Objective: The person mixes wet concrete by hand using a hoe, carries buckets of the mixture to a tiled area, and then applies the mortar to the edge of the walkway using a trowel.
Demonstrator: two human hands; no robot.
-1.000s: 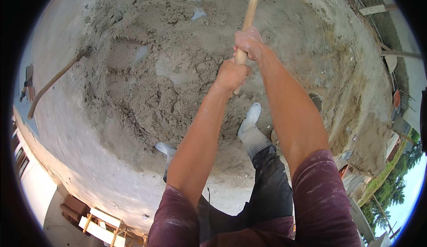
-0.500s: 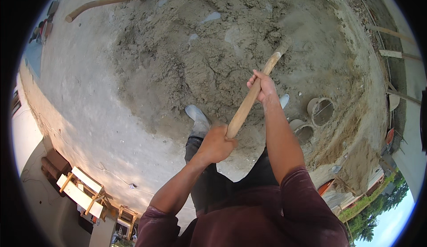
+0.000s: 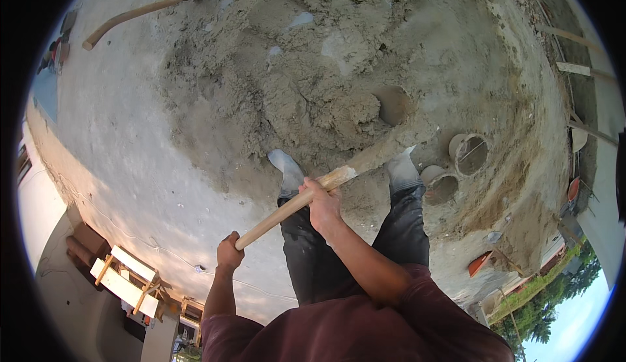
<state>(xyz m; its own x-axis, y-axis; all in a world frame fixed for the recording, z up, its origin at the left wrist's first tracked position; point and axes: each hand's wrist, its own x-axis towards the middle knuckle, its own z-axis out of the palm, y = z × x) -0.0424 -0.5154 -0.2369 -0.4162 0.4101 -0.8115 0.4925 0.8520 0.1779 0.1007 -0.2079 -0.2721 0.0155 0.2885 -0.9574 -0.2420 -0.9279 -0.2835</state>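
Observation:
My left hand point(image 3: 229, 251) is closed round the bare wooden end of a long tool handle point(image 3: 280, 212). My right hand point(image 3: 322, 204) grips the same handle farther up, across my left leg. The handle runs up to the right, coated in grey muck at its far part, to a metal blade point(image 3: 393, 104) sunk in a lumpy heap of wet grey mix point(image 3: 306, 101). My white, mud-smeared boots point(image 3: 283, 169) stand at the heap's near edge, either side of the handle.
A second wooden handle point(image 3: 130, 16) lies at the upper left. Two round buckets point(image 3: 469, 152) sit right of my right boot. An orange tool point(image 3: 478, 264) lies at the lower right, wooden trestles point(image 3: 127, 280) at the lower left. Planks point(image 3: 574, 68) stick out along the right edge.
Both hands have moved down and leftward with the handle, drawing it toward my left side. The handle now slants more flatly, and the blade shows in the mix near my right boot.

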